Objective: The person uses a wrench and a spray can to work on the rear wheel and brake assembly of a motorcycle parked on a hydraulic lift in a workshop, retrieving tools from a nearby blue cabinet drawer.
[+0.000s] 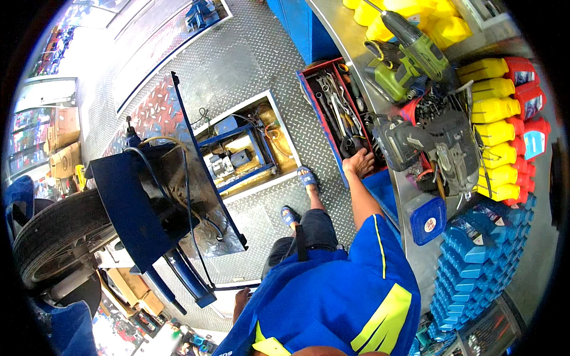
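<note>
My right hand [359, 161] is in the red-and-blue tool drawer [306, 89], its fingers curled over dark items at the near end; what they grip is unclear. Wrenches [335, 104] and other tools lie lengthwise in the drawer. My left hand [241, 299] is low beside my body, near the blue lift's bottom bar, its fingers mostly hidden. Right of the drawer, a steel counter [401, 202] holds a green drill [415, 50], dark tool cases [439, 154] and a blue-lidded container [426, 219].
A blue lift [127, 213] with hoses and a motorcycle wheel [44, 237] stands left. An open floor pit [285, 136] with a rim and machinery lies ahead of my sandalled feet. Yellow bottles [493, 154] and stacked blue bottles [475, 267] line the right side. Cardboard boxes [64, 130] sit far left.
</note>
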Tool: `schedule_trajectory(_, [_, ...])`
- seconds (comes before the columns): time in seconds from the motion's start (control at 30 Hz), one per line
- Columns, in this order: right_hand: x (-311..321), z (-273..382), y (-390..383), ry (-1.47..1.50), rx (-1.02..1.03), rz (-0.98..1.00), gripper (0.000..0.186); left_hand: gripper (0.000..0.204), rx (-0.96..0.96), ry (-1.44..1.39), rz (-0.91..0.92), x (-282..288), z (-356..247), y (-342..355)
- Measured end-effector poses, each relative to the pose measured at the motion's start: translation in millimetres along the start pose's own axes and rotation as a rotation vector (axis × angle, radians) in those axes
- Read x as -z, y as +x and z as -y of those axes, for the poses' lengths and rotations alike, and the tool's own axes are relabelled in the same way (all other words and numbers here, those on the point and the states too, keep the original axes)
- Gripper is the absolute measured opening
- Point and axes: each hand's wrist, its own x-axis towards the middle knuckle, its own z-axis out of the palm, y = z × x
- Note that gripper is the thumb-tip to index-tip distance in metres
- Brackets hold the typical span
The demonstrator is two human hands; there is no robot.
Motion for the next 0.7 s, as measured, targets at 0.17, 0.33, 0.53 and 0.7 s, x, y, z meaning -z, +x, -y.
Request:
schedule_trajectory(0.17, [-22,26,41,0.358,0.203,-0.096,0.033,0.045,0.044,-0.081,-0.017,-2,-16,-6])
schedule_trajectory(0.33, [-40,62,91,0.242,0.174,-0.07,0.025,0.044,0.083,-0.07,-0.044,-17,-19,-18])
schedule_trajectory(0.53, [-57,74,123,0.096,0.374,0.021,0.038,0.048,0.069,-0.115,-0.047,-8,-3,-14])
schedule_trajectory(0.7, [-44,100,130,-0.008,0.299,0.143,0.047,0.048,0.199,-0.263,-0.068,-11,-12,-15])
